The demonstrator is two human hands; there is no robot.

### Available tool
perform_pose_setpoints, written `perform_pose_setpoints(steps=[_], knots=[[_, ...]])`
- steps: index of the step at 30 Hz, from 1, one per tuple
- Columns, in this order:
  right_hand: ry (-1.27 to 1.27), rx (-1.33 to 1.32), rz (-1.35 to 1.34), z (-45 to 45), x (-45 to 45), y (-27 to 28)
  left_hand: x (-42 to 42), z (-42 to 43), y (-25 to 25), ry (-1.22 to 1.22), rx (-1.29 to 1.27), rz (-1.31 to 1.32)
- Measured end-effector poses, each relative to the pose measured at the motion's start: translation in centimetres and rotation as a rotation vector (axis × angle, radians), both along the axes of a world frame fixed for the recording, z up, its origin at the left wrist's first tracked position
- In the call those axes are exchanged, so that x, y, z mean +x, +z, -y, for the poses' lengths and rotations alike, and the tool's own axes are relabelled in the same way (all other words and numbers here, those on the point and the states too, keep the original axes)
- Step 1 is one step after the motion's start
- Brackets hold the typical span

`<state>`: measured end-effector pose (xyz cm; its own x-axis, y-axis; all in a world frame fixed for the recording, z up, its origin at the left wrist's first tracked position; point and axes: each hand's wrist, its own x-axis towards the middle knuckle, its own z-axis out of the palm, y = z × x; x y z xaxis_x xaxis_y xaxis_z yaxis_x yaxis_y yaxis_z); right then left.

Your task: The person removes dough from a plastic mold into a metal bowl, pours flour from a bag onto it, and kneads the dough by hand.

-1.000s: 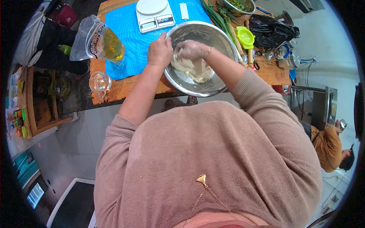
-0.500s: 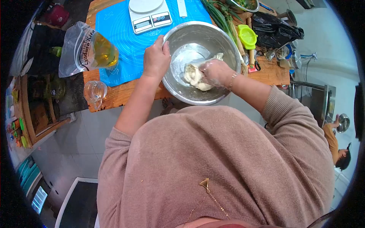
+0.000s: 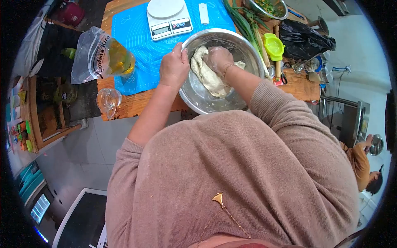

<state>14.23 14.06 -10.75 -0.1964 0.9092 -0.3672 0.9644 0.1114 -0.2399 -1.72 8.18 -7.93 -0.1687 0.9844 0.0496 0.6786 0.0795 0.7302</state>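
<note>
A wide steel bowl (image 3: 248,51) stands at the front edge of the wooden table. My left hand (image 3: 175,68) grips its left rim, thumb and fingers closed on the metal. Inside the bowl, my right hand (image 3: 219,59) presses into pale, sticky dough (image 3: 210,79), its fingers curled and partly hidden by the dough. The dough stretches from the bowl's left wall down toward the near side, with a small piece showing right of my hand. A white digital scale (image 3: 170,18) rests on the blue mat (image 3: 136,45) behind the bowl.
A bag of yellow oil (image 3: 118,58) and a glass cup (image 3: 109,100) stand at left. At right are green onions (image 3: 244,25), a lime-green tray (image 3: 273,46), a black plastic bag (image 3: 304,39) and a bowl of chopped greens (image 3: 269,8). Another person (image 3: 359,163) holds a metal bowl far right.
My right hand has moved left and away from me in the bowl since half a second ago. The dough has gone from a bunched lump to a longer, stretched mass.
</note>
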Motion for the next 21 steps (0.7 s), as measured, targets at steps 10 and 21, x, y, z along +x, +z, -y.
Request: perform_pose_setpoints(steps=[10, 21], knots=[[0.305, -0.196, -0.578, 1.3, 7.3, 11.0, -0.3, -0.1, -0.2, -0.02, 0.042, -0.012], [0.048, -0.23, 0.044, 1.0, 4.9, 2.6, 0.2, 0.3, 0.3, 0.001, -0.015, -0.061]])
